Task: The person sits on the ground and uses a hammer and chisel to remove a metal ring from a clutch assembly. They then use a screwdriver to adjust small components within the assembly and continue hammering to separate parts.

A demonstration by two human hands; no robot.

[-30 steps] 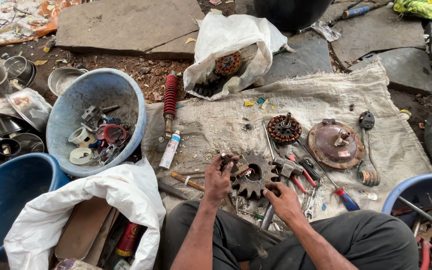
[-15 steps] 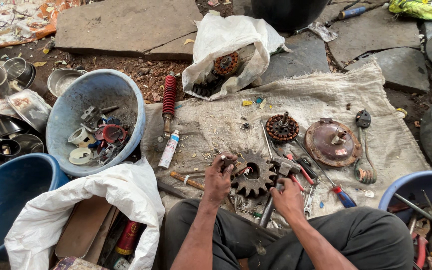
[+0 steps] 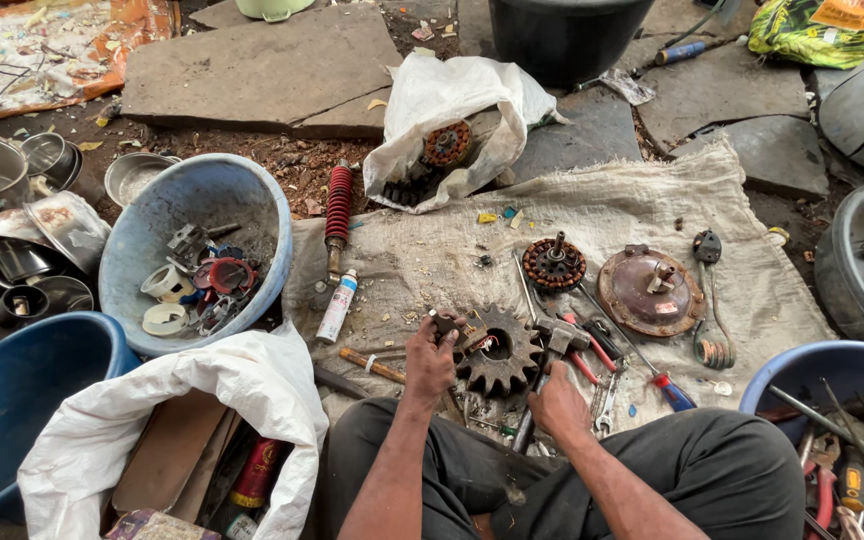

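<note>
A dark toothed stator core [image 3: 498, 350] lies on the burlap sack [image 3: 572, 215] in front of my knees. My left hand [image 3: 430, 358] grips a small dark part at the stator's left edge. My right hand [image 3: 559, 400] is closed around the handle of a hammer [image 3: 550, 345], whose metal head rests beside the stator's right side. Just beyond lie a copper-wound coil [image 3: 554, 264] and a rusty round cover plate [image 3: 649, 292].
Pliers and screwdrivers [image 3: 667, 385] lie right of the hammer. A small glue tube [image 3: 337, 306] and a red spring shock absorber [image 3: 338, 208] lie to the left. A light blue basin [image 3: 167, 215] holds parts; blue tubs [image 3: 12, 390] and white sacks [image 3: 252, 385] stand around.
The view has shifted slightly. My hands stay at the stator, the left one at its edge and the right one on the hammer handle.
</note>
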